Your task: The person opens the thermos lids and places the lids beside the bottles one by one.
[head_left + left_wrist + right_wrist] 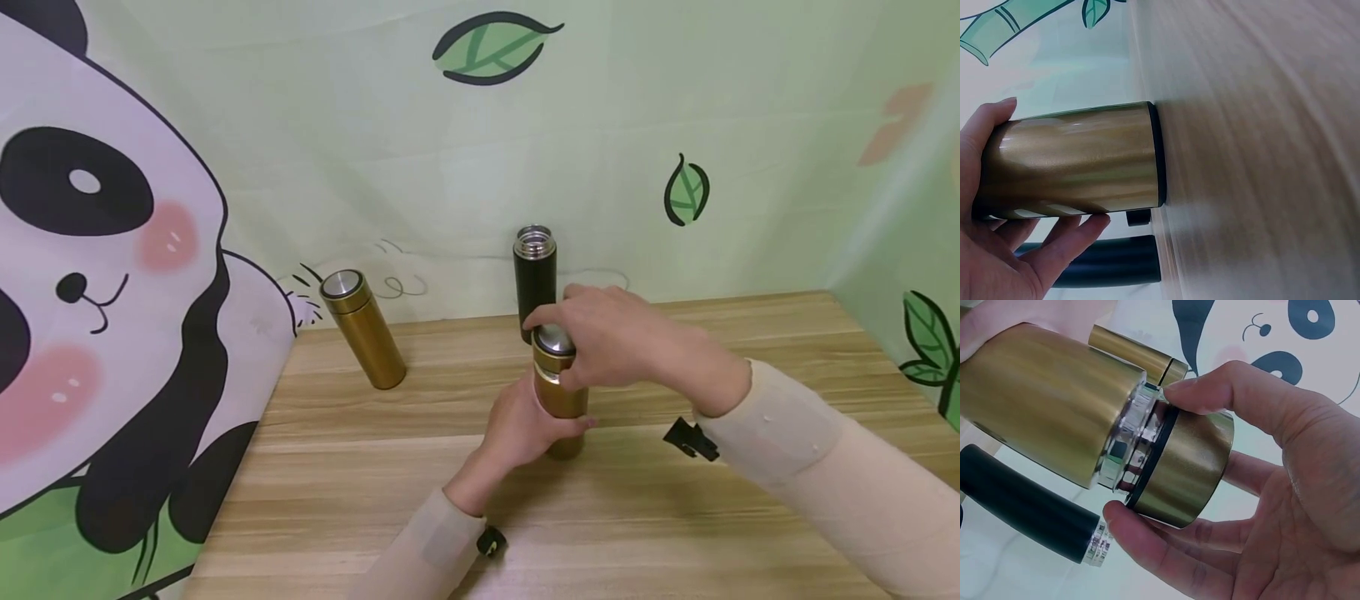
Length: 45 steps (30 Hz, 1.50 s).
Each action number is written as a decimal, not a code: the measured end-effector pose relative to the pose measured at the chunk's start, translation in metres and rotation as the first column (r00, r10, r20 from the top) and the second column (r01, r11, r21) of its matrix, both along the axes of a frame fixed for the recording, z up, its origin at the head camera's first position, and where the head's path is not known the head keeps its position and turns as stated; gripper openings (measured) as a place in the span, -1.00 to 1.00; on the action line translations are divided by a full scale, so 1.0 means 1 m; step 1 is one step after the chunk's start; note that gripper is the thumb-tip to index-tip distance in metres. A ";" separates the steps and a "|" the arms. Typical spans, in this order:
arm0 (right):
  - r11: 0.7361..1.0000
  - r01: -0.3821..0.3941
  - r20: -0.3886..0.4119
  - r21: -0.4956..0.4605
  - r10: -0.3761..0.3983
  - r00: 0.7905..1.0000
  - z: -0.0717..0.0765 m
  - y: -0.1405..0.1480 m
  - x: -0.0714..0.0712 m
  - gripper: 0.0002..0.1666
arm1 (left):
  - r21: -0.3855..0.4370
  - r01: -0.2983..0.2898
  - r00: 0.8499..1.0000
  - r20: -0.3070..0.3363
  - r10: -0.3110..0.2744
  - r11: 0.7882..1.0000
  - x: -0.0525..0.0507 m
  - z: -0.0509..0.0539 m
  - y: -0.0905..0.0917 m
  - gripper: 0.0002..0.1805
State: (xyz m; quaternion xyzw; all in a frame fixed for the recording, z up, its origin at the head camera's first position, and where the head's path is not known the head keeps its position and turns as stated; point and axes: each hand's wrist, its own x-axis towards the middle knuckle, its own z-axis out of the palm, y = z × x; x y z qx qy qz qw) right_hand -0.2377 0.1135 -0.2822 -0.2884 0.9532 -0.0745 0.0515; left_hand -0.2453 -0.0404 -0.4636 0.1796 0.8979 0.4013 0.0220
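A gold thermos bottle [564,407] stands upright on the wooden table. My left hand [519,423] grips its body from the left side, with the thumb toward the near side. Over its top, my right hand [618,335] pinches the gold lid [1186,467] between thumb and fingers. In the right wrist view, the shiny metal neck [1124,440] shows between lid and body. Whether the lid touches the threads I cannot tell. Just behind stands a black thermos bottle [536,279] without a lid, its threaded metal mouth bare.
Another gold thermos [367,337], lid on, stands to the left on the wooden table [330,492]. A small black object [1139,217] shows beside the held bottle in the left wrist view. Behind the table hangs a pale green backdrop [360,150] with a panda and leaves.
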 end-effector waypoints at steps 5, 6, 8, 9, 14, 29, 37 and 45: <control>1.000 0.005 -0.001 -0.010 -0.005 1.000 0.003 0.002 0.001 -0.21 | 0.028 -0.002 1.000 0.027 0.001 1.000 0.000 -0.002 0.000 -0.16; 1.000 0.006 -0.002 -0.015 -0.006 1.000 0.004 0.002 0.001 -0.21 | 0.034 -0.003 0.999 0.032 0.002 0.999 0.000 -0.002 0.000 -0.16; 1.000 0.005 -0.004 -0.028 -0.005 1.000 0.007 0.004 0.001 -0.21 | 0.046 -0.004 0.999 0.039 0.002 0.999 0.000 -0.003 0.000 -0.16; 0.999 0.004 -0.004 -0.035 -0.005 1.000 0.008 0.005 0.001 -0.22 | 0.052 -0.003 0.999 0.040 0.001 0.999 0.000 -0.003 0.000 -0.16; 0.998 -0.003 0.000 -0.060 0.003 1.000 0.015 0.012 0.001 -0.23 | 0.073 -0.004 0.999 0.034 0.001 0.997 0.000 -0.004 -0.001 -0.16; 0.990 0.023 0.025 -0.138 -0.020 0.999 0.019 0.035 0.001 -0.17 | 0.090 -0.023 0.999 0.044 0.019 0.996 0.000 -0.007 -0.001 -0.11; 0.973 0.067 0.053 -0.223 -0.056 0.997 0.005 0.057 -0.003 -0.16 | 0.106 -0.022 0.999 0.030 0.019 0.994 0.000 -0.010 0.000 -0.10; 0.934 0.090 0.112 -0.346 -0.054 0.992 -0.016 0.074 -0.003 -0.26 | 0.113 -0.028 0.999 0.041 0.024 0.993 0.001 -0.009 0.000 -0.10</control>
